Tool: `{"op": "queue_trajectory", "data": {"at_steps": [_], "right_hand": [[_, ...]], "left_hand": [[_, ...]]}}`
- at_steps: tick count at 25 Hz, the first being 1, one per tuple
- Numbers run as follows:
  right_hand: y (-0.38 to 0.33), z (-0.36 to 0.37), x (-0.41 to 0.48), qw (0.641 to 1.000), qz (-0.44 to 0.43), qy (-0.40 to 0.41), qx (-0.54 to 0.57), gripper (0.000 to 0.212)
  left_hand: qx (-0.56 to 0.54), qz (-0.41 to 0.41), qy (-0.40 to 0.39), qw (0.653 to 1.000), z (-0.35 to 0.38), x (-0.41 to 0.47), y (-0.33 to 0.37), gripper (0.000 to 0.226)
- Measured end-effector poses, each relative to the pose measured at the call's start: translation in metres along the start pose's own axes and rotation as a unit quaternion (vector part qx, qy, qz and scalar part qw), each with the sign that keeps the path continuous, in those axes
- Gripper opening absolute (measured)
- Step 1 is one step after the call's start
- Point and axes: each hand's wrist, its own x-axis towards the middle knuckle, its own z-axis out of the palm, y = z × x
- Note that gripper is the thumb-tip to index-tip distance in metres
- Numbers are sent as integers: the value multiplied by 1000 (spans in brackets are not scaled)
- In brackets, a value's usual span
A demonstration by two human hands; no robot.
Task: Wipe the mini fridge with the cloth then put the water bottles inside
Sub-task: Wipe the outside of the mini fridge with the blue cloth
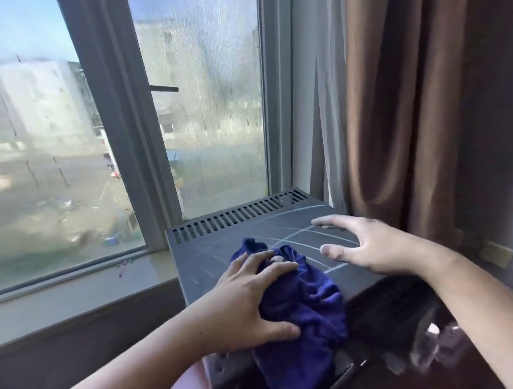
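Note:
The mini fridge [230,225] is a dark grey box below the window, with a slotted vent along its back edge and pale streaks across its top. A crumpled dark blue cloth [307,306] lies on the top and hangs over the front edge. My left hand [251,294] presses on the cloth's left side, fingers curled into its folds. My right hand [378,245] hovers over the right part of the top, fingers spread, holding nothing. No water bottles are in view.
A grey window frame [123,135] and a pale sill [83,284] lie left of the fridge. Brown curtains [407,114] hang close on the right. A dark blurred mass [395,311] sits at the fridge's front right, under my right forearm.

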Motion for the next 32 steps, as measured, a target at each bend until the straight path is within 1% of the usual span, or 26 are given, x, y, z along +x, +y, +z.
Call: {"op": "queue_trajectory", "data": {"at_steps": [2,5,7,10,13,16,18,20,22,24,26,29,32], "right_hand": [[23,-8,0,999,12,19,30,50],[55,-24,-7,988,35,57,141,47],[81,-33,-13,985,46,73,152,46],[118,-43,-26,987,57,81,125,42],[148,-45,-32,991,59,80,89,39],[160,-42,-32,998,27,46,20,46],[157,-42,-26,999,12,31,17,49],[144,-39,-12,999,-1,29,14,47],[132,-27,9,999,-24,32,-14,47],[117,-14,35,998,-31,10,-57,53],[105,-3,67,995,-16,-23,-98,58],[96,7,110,990,6,-50,-133,57],[102,14,138,988,43,-52,-142,60]], "left_hand": [[8,2,-9,1000,3,26,12,88],[1,8,-30,1000,9,72,33,81],[-2,6,-42,999,15,103,48,78],[12,4,-43,999,31,148,71,76],[9,-16,-41,999,48,189,92,76],[3,-23,-17,1000,55,219,101,75],[1,-15,-6,1000,51,225,100,67],[6,-2,2,1000,43,222,89,61],[14,2,4,1000,34,216,70,58],[18,-19,4,1000,23,212,49,57],[15,-48,-1,999,12,210,26,59],[-1,-102,1,995,6,222,-4,70],[-22,-134,-4,991,2,243,-19,83]]}}
